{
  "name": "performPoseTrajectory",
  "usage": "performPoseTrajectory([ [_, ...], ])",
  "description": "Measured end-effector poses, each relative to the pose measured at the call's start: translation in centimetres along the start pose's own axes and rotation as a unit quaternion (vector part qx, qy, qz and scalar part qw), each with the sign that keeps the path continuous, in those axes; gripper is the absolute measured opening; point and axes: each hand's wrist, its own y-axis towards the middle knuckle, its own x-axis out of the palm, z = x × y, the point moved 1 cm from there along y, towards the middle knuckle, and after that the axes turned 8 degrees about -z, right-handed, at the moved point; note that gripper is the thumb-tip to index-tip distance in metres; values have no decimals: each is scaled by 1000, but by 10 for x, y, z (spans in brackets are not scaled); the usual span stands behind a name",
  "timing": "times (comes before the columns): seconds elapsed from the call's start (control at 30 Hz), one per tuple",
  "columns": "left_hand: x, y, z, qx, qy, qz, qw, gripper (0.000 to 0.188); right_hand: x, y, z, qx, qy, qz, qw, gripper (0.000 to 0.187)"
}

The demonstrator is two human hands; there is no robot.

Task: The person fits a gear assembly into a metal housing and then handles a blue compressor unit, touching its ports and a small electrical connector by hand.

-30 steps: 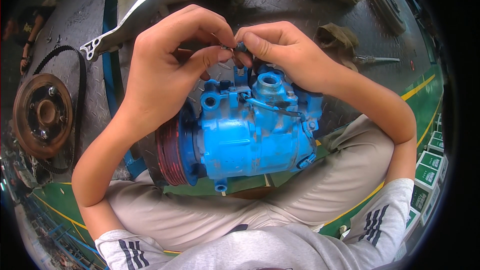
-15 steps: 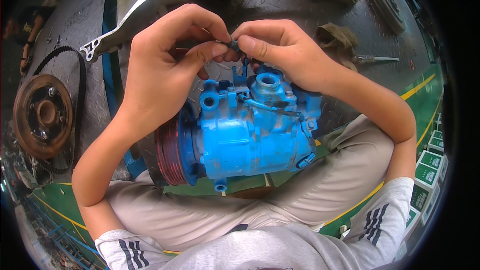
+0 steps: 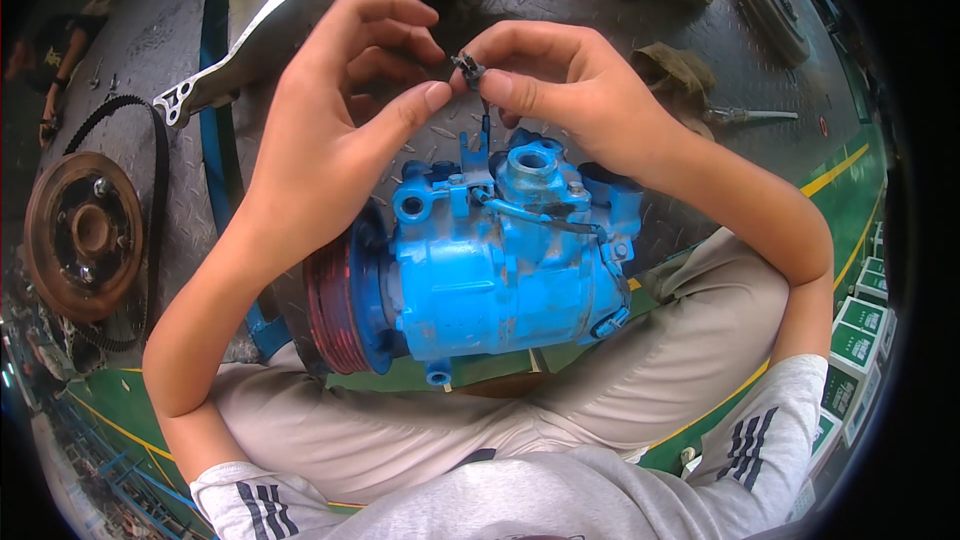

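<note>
A blue-painted air conditioning compressor [image 3: 470,280] lies at the table's near edge, its ribbed red-and-black pulley [image 3: 340,290] facing left. From its top a dark wire rises to a small black electrical connector [image 3: 467,68]. Thumb and fingers of my right hand [image 3: 560,75] pinch that connector above the compressor. My left hand [image 3: 350,110] is open just left of it, fingers curved and apart, the thumb tip close to the connector. Nothing shows between the left fingers.
A metal casing [image 3: 300,20] lies at the back left. A rusty pulley wheel [image 3: 88,230] and a black toothed belt [image 3: 165,170] are at the left. A brown rag [image 3: 670,75] sits at the right. Green-and-white boxes [image 3: 855,340] stand beyond the table, right.
My left fingers have opened and come off the connector, which my right hand still pinches. The compressor has shifted very slightly left.
</note>
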Motion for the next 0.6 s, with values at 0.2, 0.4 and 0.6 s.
performPoseTrajectory([
  [0.2,2,5,-9,-62,-66,-107,990,25,-4,4,0,-27,-49,12,998,33],
  [0.4,-2,7,-14,-72,-72,-161,982,33,-5,3,-4,10,-16,4,1000,31],
  [0.6,-1,10,-22,-54,-113,-159,979,32,-5,9,-3,-35,-3,-36,999,36],
])
